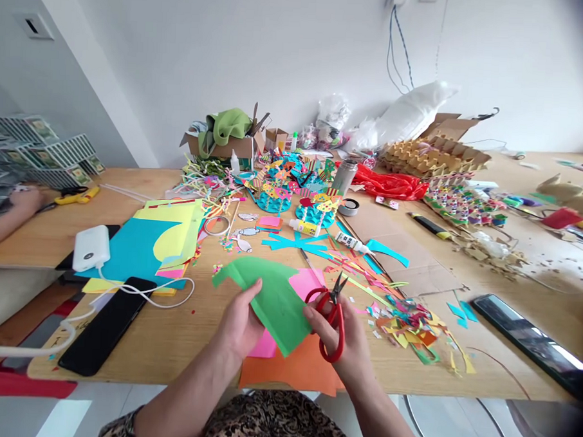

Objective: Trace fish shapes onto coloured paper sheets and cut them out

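A green sheet of paper (276, 295) with a curved cut edge is raised over the table's front part. My left hand (241, 322) grips it from the left, thumb on top and the other fingers hidden beneath. In my right hand (349, 334) is a pair of red-handled scissors (333, 310), its short dark blades pointing up and away. The right thumb also touches the paper's right edge. Below the green sheet lie pink paper (310, 282) and orange paper (292, 373), partly covered.
Left are a black phone (108, 326), a white power bank (91, 248) with cable, and stacked coloured paper (136, 244). Paper scraps (412, 327) and another phone (528, 338) lie right. Glue bottles (351, 242) and paper crafts (316, 210) stand behind. Another person's hand (26, 200) is far left.
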Demonstrator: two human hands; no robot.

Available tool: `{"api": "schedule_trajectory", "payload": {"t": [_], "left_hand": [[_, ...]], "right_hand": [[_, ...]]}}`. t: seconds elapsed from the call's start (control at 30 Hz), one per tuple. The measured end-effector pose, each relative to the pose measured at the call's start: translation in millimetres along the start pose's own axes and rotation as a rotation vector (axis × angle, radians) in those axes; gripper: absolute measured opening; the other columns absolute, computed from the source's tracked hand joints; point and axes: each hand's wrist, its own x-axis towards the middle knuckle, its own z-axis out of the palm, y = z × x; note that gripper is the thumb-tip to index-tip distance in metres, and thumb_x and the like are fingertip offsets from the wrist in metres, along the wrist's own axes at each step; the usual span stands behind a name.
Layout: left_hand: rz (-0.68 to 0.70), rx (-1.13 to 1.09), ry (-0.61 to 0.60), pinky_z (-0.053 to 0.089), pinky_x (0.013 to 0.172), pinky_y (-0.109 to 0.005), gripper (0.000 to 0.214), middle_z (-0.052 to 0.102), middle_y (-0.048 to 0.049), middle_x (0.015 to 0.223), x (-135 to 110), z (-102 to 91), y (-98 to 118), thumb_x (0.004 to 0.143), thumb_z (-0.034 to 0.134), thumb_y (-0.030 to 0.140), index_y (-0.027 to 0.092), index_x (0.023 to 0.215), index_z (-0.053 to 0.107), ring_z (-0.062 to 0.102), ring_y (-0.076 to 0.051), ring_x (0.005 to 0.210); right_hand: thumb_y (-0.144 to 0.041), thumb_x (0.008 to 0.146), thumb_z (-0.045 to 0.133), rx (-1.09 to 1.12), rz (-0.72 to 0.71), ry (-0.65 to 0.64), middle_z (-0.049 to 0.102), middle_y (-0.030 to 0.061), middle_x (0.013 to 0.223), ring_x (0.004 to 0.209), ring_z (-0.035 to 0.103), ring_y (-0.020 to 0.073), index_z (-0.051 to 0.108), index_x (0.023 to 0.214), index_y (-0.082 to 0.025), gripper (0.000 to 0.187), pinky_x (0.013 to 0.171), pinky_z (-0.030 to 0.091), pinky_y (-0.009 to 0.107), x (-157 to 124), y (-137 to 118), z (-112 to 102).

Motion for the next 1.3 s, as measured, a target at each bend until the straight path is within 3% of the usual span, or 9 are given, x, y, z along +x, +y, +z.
{"api": "schedule_trajectory", "payload": {"t": [0.1,0.23,0.43,0.6,0.8,1.1,1.3], "left_hand": [[0.176,-0.099,0.040,0.053,0.092,-0.039,0.019,0.072,-0.0087,0.102,23.8,12.9,25.6,0.086,0.060,0.021,0.014,0.102,0.066,0.069,-0.022,0.094],[0.376,-0.174,-0.066,0.050,0.096,-0.039,0.024,0.072,-0.0066,0.105,64.3,20.5,53.2,0.085,0.060,0.015,0.016,0.109,0.064,0.067,-0.021,0.099],[0.456,-0.237,-0.115,0.047,0.100,-0.038,0.026,0.071,-0.0071,0.108,104.2,-6.1,70.9,0.087,0.060,0.016,0.015,0.112,0.062,0.067,-0.018,0.100],[0.464,-0.286,-0.072,0.047,0.100,-0.038,0.022,0.072,-0.0066,0.103,108.6,-26.0,76.3,0.090,0.055,0.016,0.014,0.111,0.062,0.068,-0.018,0.099],[0.438,-0.312,-0.064,0.045,0.102,-0.040,0.022,0.072,-0.0083,0.102,111.9,-26.2,74.3,0.095,0.047,0.016,0.013,0.111,0.062,0.067,-0.020,0.102],[0.372,-0.231,-0.139,0.044,0.103,-0.047,0.030,0.070,-0.0120,0.110,114.7,-27.7,64.7,0.094,0.050,0.023,0.012,0.122,0.058,0.065,-0.026,0.107],[0.341,-0.253,-0.127,0.043,0.105,-0.043,0.021,0.071,-0.0099,0.109,113.3,-21.0,58.4,0.093,0.052,0.018,0.012,0.110,0.062,0.065,-0.023,0.107]], "right_hand": [[-0.056,0.079,0.062,-0.023,-0.065,-0.040,0.062,0.0033,0.077,0.062,0.055,0.0149,0.052,0.083,-0.021,0.037,0.055,0.044,0.027,20.8,-4.1,-13.6],[-0.062,0.085,0.051,-0.074,-0.087,-0.156,0.063,0.0051,0.081,0.064,0.060,0.0145,0.051,0.083,-0.019,0.043,0.055,0.045,0.026,58.4,4.3,-18.6],[-0.057,0.080,0.060,-0.425,0.006,-0.436,0.058,-0.0020,0.059,0.051,0.060,0.0146,0.048,0.070,-0.020,0.041,0.047,0.044,0.024,103.4,17.1,-1.3],[-0.056,0.083,0.054,-0.509,0.007,-0.605,0.058,-0.0027,0.056,0.051,0.062,0.0141,0.047,0.068,-0.020,0.040,0.043,0.041,0.022,122.8,15.5,2.2],[-0.055,0.081,0.059,-0.473,0.068,-0.711,0.056,-0.0031,0.054,0.048,0.062,0.0146,0.047,0.069,-0.020,0.039,0.040,0.038,0.021,123.1,42.7,-0.3],[-0.056,0.079,0.060,-0.470,0.095,-0.688,0.056,-0.0027,0.051,0.047,0.061,0.0147,0.046,0.066,-0.020,0.040,0.041,0.036,0.022,116.9,39.0,3.9],[-0.053,0.078,0.063,-0.443,0.097,-0.683,0.056,-0.0033,0.048,0.043,0.059,0.0145,0.047,0.065,-0.021,0.038,0.040,0.036,0.022,117.5,45.1,4.0]]}}
